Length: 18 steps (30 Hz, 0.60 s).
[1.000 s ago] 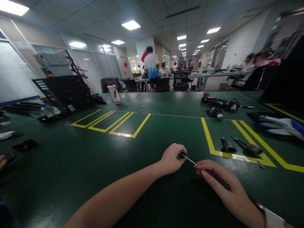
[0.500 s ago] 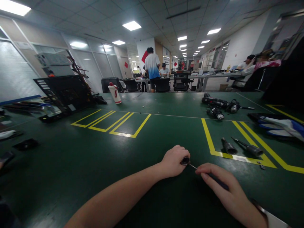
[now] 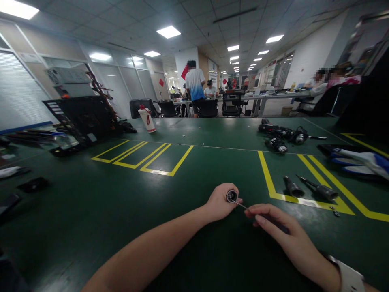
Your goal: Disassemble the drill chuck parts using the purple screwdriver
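Observation:
In the head view, my left hand [image 3: 219, 205] is closed around a dark hollow cylindrical metal part [image 3: 231, 196], its round open end facing me. Some inner detail shows in that opening, too small to make out. My right hand [image 3: 291, 233] pinches a small screwdriver-like tool [image 3: 242, 205] with a thin metal shaft and a dark handle. Its shaft reaches to the mouth of the part; the tip itself is hard to see. Two similar dark metal parts, one plain [image 3: 293, 187] and one with a long thin rod [image 3: 322, 190], lie right of my hands.
Small metal bits [image 3: 335, 211] lie near the yellow tape [image 3: 304, 201]. Dark power tools [image 3: 279, 136] are farther back, with blue-white gloves [image 3: 361, 160] at right. A white bottle [image 3: 147, 119] and black equipment [image 3: 88, 121] stand at left. People work beyond the green table [image 3: 127, 207].
My left hand has turned the metal part so its opening faces me more and has shifted slightly left and up. My right hand has followed a little with the tool.

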### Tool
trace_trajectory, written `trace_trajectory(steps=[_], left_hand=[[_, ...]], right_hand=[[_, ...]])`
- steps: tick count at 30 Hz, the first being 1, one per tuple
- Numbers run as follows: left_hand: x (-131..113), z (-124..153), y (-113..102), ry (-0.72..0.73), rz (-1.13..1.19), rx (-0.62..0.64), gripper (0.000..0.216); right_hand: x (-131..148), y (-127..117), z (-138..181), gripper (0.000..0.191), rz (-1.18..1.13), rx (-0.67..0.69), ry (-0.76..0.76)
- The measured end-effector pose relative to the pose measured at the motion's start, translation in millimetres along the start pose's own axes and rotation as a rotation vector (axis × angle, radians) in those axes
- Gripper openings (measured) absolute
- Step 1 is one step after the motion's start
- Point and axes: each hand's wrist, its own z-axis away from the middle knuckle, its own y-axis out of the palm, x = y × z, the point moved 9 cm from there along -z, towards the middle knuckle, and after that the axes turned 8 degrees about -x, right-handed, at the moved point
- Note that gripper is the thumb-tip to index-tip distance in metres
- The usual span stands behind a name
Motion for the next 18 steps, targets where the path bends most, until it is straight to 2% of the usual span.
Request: trace_trajectory(steps=[13, 18], left_hand=[[-9.5, 3.8, 2.6, 0.074, -0.16, 0.036, 0.011], [-8.6, 3.3, 5.0, 0.094, -0.213, 0.042, 0.011]], right_hand=[[13.8, -6.6, 9.2, 0.02, 0.179, -0.088, -0.251], [20.4, -5.9, 17.3, 0.019, 0.256, -0.135, -0.395]])
